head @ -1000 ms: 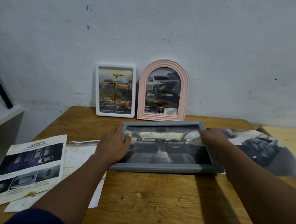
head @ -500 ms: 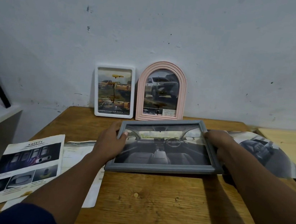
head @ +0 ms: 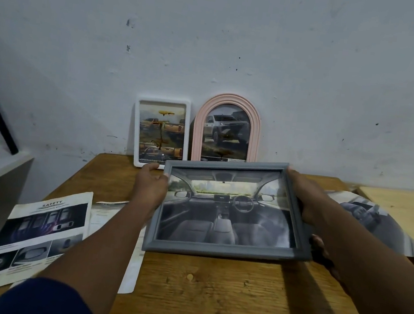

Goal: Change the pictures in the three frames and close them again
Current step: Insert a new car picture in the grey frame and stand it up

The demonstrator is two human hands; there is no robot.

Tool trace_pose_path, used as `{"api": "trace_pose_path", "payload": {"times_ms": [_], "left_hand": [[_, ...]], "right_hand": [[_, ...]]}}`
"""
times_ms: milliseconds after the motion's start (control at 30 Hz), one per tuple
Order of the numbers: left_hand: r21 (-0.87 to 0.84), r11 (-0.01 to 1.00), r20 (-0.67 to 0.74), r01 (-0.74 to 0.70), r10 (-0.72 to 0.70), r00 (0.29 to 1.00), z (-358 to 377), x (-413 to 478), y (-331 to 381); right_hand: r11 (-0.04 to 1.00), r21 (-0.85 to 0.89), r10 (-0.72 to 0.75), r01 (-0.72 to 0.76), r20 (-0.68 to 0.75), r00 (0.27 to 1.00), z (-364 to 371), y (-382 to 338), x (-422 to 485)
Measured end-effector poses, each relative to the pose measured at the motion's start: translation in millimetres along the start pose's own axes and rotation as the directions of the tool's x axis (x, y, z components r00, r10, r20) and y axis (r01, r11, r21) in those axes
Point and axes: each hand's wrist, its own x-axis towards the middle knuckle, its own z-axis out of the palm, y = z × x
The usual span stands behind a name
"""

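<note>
Grey frame (head: 225,250), the landscape one, sits between both hands over the middle of the wooden tabletop (head: 209,289), glass side up and tilted so that its far edge stands higher than its near edge. Whether the near edge touches the wood cannot be told. Inside it is a picture of a car interior, with steering wheel, dashboard and front seats.

The left hand (head: 150,189) grips the frame's left side near the far corner, thumb on the front rim and the other fingers passing behind. The right hand (head: 308,199) is curled round the right side, with fingertips up at the far right corner and more of the hand showing below the near right corner. A dark blue sleeve (head: 44,301) covers the left upper arm.

At the back of the tabletop two more frames stand upright against the wall (head: 242,43), side by side. The white frame (head: 135,131) holds a picture of orange pickup trucks. The pink arched frame (head: 254,136) holds a picture of a silver pickup, and the grey frame's far edge hides its base.

Loose prints lie flat on the tabletop. A leaflet headed SAFETY (head: 40,235) lies at the left, overlapping a pale sheet (head: 106,212). At the right, a large car-interior print (head: 366,220) lies partly under the right forearm.
</note>
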Motion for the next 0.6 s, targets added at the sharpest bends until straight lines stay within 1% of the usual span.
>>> {"api": "trace_pose_path", "payload": {"times_ms": [67, 200, 233, 367, 433, 500, 567, 600], "left_hand": [[-0.018, 1.0, 0.013, -0.008, 0.008, 1.0, 1, -1, 3], [-0.017, 1.0, 0.033, -0.012, 0.012, 0.999, -2, -2, 5], [-0.017, 1.0, 0.036, -0.016, 0.017, 0.999, -2, -2, 5], [-0.007, 0.999, 0.036, -0.048, 0.048, 0.998, 1, -7, 5], [0.011, 0.997, 0.031, -0.082, 0.081, 0.996, 4, -10, 5], [0.017, 0.994, 0.026, -0.112, 0.112, 0.993, 6, -13, 7], [0.018, 0.99, 0.026, -0.139, 0.139, 0.99, 7, -16, 10], [0.018, 0.988, 0.034, -0.152, 0.151, 0.988, 8, -18, 11]], "right_hand": [[1.0, 0.017, -0.005, 0.005, -0.024, 1.0, 2, -3, 0], [0.997, 0.07, 0.032, -0.033, 0.017, 0.999, 0, -2, -2], [0.997, 0.065, 0.036, -0.036, 0.005, 0.999, -1, -1, -2], [0.998, 0.067, -0.006, 0.008, -0.036, 0.999, -3, 3, -5], [0.997, 0.048, -0.06, 0.064, -0.081, 0.995, -3, 6, -4], [0.983, -0.031, -0.182, 0.18, -0.137, 0.974, -7, 13, 5], [0.95, -0.119, -0.306, 0.29, -0.152, 0.94, -9, 14, 0], [0.935, -0.141, -0.343, 0.325, -0.131, 0.93, -9, 13, -5]]}}
